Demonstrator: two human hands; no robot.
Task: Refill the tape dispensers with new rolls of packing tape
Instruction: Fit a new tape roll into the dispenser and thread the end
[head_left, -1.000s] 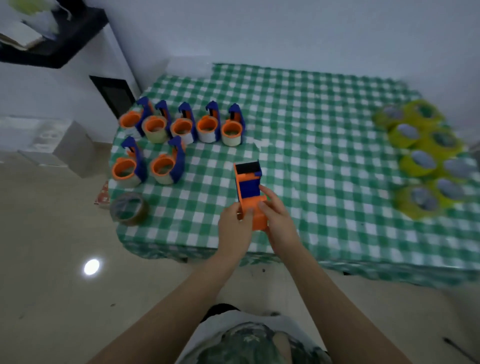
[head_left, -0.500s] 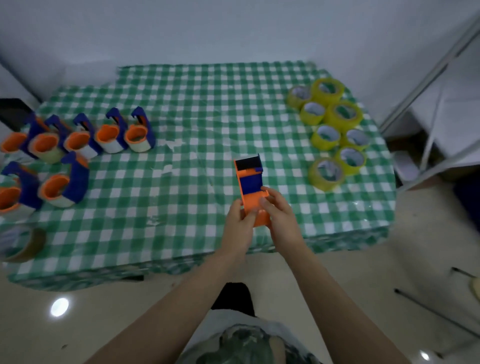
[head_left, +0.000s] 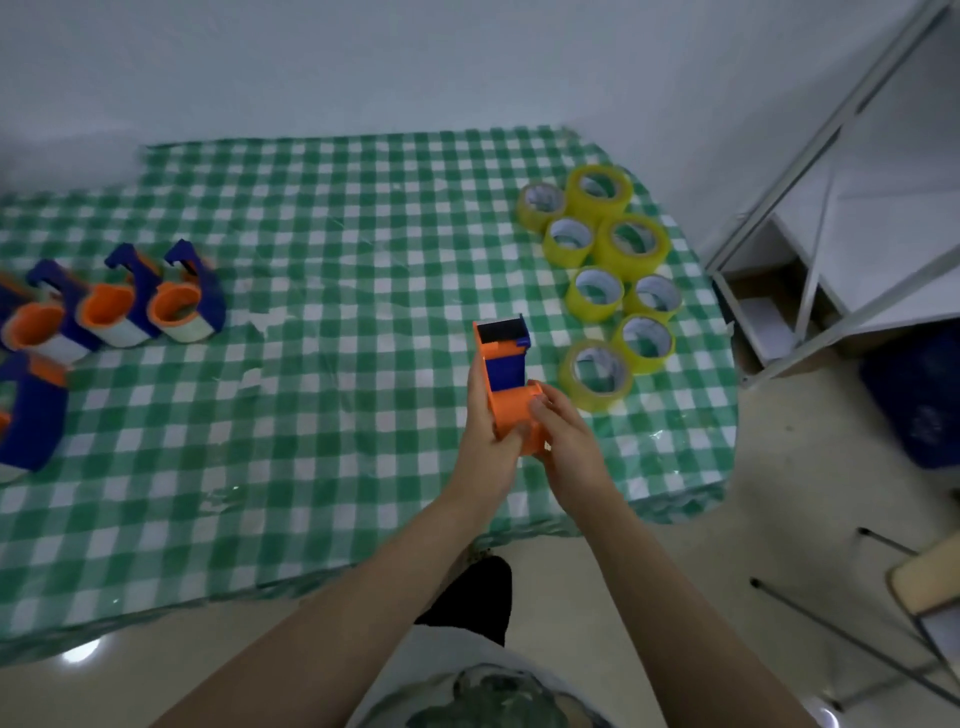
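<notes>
**A:** Why did the dispensers (head_left: 119, 312) stand far to the left of the orange dispenser (head_left: 506, 374)?

**B:** They seemed to carry rolls already, so I judge they were set aside as finished.

**A:** And the hands?

**B:** The left hand (head_left: 485, 447) gripped the orange dispenser from its left, fingers curled round the body. The right hand (head_left: 569, 441) pinched its round hub (head_left: 522, 410) from the right. They held it above the table (head_left: 337, 208), with the hub bare and, I think, ready for a roll.

**A:** And the new rolls?

**B:** The yellow tape rolls (head_left: 608, 260) lay flat, just right of the dispenser and probably within easy reach.
</notes>
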